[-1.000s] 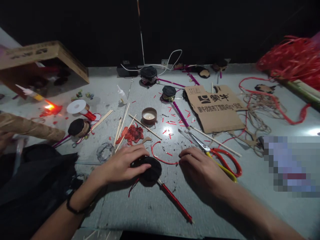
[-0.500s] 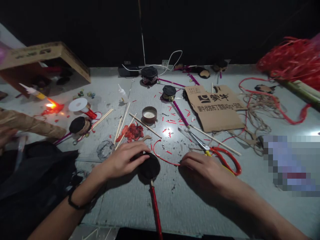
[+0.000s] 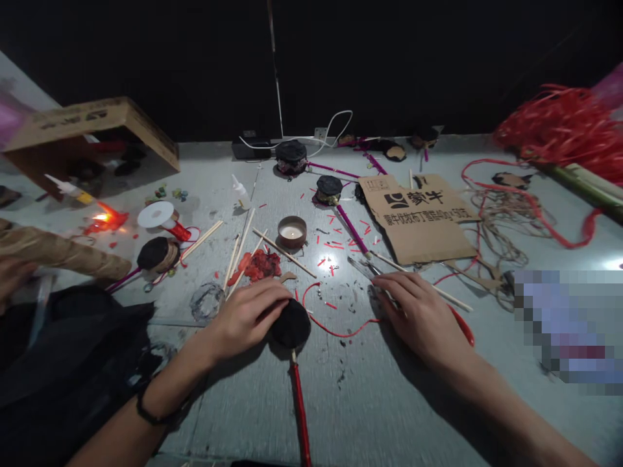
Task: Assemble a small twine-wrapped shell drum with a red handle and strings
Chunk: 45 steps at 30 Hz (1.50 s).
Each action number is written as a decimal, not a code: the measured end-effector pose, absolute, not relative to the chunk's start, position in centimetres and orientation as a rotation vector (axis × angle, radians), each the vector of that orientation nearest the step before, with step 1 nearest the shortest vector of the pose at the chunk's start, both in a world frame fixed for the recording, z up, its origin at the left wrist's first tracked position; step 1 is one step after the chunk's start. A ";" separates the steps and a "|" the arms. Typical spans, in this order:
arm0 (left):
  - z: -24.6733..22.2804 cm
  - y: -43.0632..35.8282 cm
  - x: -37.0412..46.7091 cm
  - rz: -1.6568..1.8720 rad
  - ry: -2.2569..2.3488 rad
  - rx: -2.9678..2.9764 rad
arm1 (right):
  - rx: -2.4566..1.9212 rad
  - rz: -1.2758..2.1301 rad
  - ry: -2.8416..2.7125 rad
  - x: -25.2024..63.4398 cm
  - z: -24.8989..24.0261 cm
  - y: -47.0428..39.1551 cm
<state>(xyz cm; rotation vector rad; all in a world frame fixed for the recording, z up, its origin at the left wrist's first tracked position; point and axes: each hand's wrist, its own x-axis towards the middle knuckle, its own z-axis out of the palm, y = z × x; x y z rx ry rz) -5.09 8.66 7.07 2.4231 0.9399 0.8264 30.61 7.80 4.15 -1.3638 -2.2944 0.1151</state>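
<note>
Near the table's front, my left hand (image 3: 250, 314) grips the edge of a black-covered rattle drum (image 3: 291, 325) with its fingers and thumb. The drum's red-wrapped stick (image 3: 300, 412) points toward me. My right hand (image 3: 421, 311) lies over a pair of scissors with its fingers bent down around them; only the metal blades (image 3: 370, 266) and part of the red handle (image 3: 463, 325) show, and the fingertips are partly hidden. A thin red cord (image 3: 341, 335) curves from beside the drum to under my right hand.
A lit candle in a round tin (image 3: 292, 233) stands ahead, near wooden sticks (image 3: 243, 246) and red wax-like pieces (image 3: 263, 264). Flattened cardboard (image 3: 423, 227) lies right of centre. Other drums (image 3: 329, 190), a ribbon spool (image 3: 158, 215) and glue bottle (image 3: 239, 192) stand around. Another person's hand (image 3: 14, 279) is at left.
My right hand has moved right and slightly forward, from the cord onto the scissors, uncovering more of the cord. My left hand stays on the drum. The view has shifted slightly.
</note>
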 end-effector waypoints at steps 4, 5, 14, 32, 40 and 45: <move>6.9 8.9 -5.4 0.859 0.999 2.424 | -1.431 0.072 -2.273 30.5 4.0 7.7; 6.9 9.0 -5.5 0.862 1.006 2.425 | -1.440 0.065 -2.270 30.5 3.9 7.6; 6.9 8.8 -5.5 0.865 0.934 2.465 | -1.441 0.052 -2.249 29.4 3.8 7.3; 6.7 8.8 -5.5 0.866 0.909 2.466 | -1.425 0.153 -2.123 29.5 3.7 7.3; 6.5 8.9 -5.5 0.851 0.924 2.436 | -1.363 0.105 -1.998 30.1 5.6 7.3; 6.3 8.9 -5.5 0.867 0.911 2.443 | -1.249 -0.050 -1.856 30.2 6.7 7.0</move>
